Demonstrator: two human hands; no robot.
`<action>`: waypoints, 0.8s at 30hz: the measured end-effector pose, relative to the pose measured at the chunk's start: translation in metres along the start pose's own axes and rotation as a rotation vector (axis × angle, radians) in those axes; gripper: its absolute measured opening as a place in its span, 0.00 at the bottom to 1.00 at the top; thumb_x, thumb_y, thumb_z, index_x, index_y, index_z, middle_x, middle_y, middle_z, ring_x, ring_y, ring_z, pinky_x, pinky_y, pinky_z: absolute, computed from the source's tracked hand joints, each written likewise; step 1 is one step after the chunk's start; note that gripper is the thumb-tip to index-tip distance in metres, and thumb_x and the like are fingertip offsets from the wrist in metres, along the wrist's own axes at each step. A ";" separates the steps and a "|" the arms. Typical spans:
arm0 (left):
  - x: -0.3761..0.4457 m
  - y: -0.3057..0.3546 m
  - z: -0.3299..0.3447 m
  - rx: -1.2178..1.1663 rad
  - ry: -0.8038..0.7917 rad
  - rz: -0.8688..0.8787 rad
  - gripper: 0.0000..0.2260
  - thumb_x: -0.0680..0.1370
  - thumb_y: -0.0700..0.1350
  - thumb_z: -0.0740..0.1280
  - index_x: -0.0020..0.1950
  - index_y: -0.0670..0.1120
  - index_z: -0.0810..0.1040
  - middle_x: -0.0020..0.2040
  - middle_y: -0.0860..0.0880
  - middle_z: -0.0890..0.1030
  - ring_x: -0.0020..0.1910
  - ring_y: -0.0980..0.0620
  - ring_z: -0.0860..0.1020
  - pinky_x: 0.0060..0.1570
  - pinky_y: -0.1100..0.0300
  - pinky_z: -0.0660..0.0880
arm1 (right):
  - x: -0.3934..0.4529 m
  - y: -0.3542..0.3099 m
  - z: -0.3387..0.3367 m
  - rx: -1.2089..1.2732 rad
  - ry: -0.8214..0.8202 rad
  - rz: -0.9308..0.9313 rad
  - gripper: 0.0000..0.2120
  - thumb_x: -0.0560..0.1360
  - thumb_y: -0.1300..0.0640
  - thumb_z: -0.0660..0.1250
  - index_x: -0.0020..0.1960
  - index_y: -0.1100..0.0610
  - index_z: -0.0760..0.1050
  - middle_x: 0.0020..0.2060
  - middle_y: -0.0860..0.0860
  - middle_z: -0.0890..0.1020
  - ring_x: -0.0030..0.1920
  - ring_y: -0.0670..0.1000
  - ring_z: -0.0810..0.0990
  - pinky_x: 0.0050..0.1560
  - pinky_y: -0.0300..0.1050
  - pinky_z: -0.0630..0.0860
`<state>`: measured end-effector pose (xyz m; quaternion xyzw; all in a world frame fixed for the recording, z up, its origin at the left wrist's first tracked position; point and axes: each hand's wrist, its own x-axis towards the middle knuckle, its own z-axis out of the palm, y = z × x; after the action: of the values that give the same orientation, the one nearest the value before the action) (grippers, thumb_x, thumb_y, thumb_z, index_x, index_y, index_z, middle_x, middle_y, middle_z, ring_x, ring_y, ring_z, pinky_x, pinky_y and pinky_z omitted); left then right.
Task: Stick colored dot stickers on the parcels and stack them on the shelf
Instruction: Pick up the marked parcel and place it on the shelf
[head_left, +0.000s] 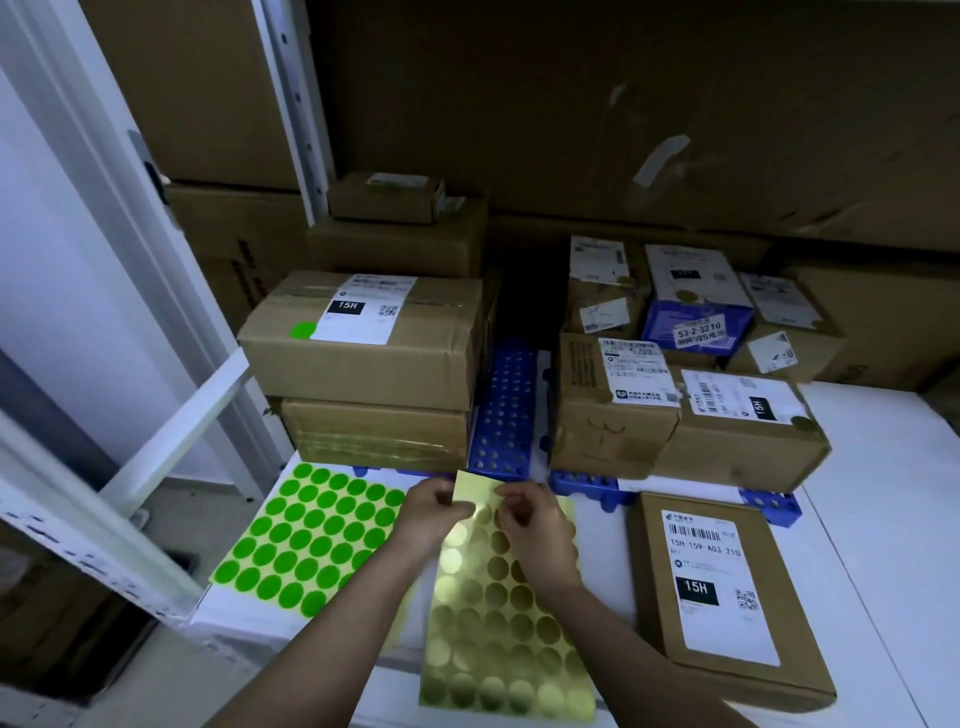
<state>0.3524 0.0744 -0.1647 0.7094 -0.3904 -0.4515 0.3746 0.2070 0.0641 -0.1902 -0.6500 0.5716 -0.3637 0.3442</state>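
Observation:
A sheet of gold dot stickers (498, 623) lies on the white table in front of me. My left hand (431, 512) pinches the sheet's top left edge. My right hand (535, 519) pinches at a dot near the top of the sheet. A sheet of green dot stickers (306, 540) lies to the left. A flat brown parcel (722, 597) with a white label lies to the right of the gold sheet. On the shelf at the left, a brown parcel (363, 338) carries a green dot (303, 330).
Several labelled parcels (685, 395) are stacked at the back right, some with gold dots. Blue perforated racks (506, 410) stand between the stacks. A white shelf post (296, 104) rises at the left, and big cardboard boxes (623, 104) fill the back.

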 end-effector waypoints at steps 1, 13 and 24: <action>-0.002 0.000 0.000 -0.021 -0.017 0.003 0.02 0.71 0.33 0.70 0.42 0.36 0.79 0.36 0.45 0.78 0.37 0.49 0.75 0.37 0.61 0.70 | -0.001 0.002 0.000 -0.029 0.014 -0.034 0.09 0.75 0.63 0.67 0.52 0.51 0.78 0.50 0.47 0.77 0.43 0.40 0.77 0.46 0.28 0.72; -0.007 0.006 -0.004 -0.361 -0.179 -0.129 0.08 0.75 0.37 0.68 0.54 0.41 0.77 0.41 0.45 0.81 0.37 0.50 0.79 0.36 0.61 0.75 | -0.013 0.002 0.007 -0.541 0.262 -0.477 0.16 0.75 0.48 0.59 0.58 0.50 0.78 0.54 0.45 0.79 0.53 0.48 0.72 0.49 0.44 0.64; -0.005 0.005 0.002 -0.410 -0.143 -0.093 0.11 0.73 0.35 0.70 0.54 0.37 0.78 0.44 0.42 0.82 0.40 0.47 0.80 0.42 0.56 0.76 | -0.004 0.001 0.002 -0.512 0.357 -0.480 0.14 0.75 0.44 0.61 0.47 0.50 0.82 0.43 0.44 0.82 0.46 0.49 0.76 0.48 0.43 0.63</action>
<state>0.3478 0.0762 -0.1587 0.6018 -0.2828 -0.5873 0.4614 0.2079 0.0683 -0.1926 -0.7566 0.5265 -0.3867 -0.0285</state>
